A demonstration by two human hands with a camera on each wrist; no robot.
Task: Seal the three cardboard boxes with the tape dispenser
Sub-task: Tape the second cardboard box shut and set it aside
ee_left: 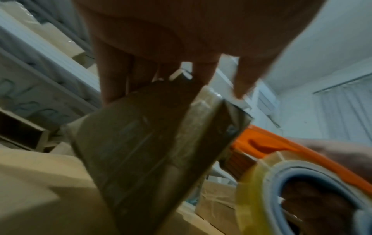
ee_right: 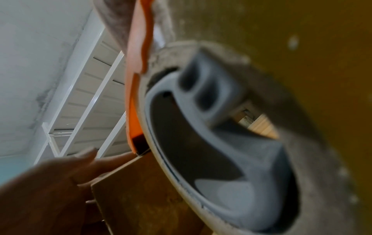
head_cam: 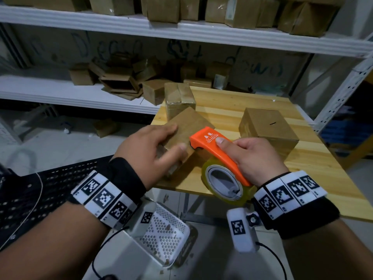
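My left hand (head_cam: pixel 149 146) grips a small cardboard box (head_cam: pixel 187 126) tilted up off the near left of the wooden table (head_cam: pixel 314 158), fingers over its top and thumb on its near side. In the left wrist view the box (ee_left: pixel 136 143) shows a taped, shiny face. My right hand (head_cam: pixel 254 156) holds the orange tape dispenser (head_cam: pixel 214 144) by its handle, thumb on top, its front end against the box's right edge. The yellowish tape roll (head_cam: pixel 224 180) hangs below the handle; in the right wrist view the roll's grey hub (ee_right: pixel 217 135) fills the frame. Two more boxes stand on the table: a taped one (head_cam: pixel 179 98) behind and a plain one (head_cam: pixel 268 128) to the right.
White metal shelving (head_cam: pixel 181 31) behind the table holds several cardboard boxes, some open and scattered on the lower shelf (head_cam: pixel 113 83). A white perforated basket (head_cam: pixel 165 229) sits on the floor below my wrists. A black perforated surface (head_cam: pixel 50 190) lies at the left.
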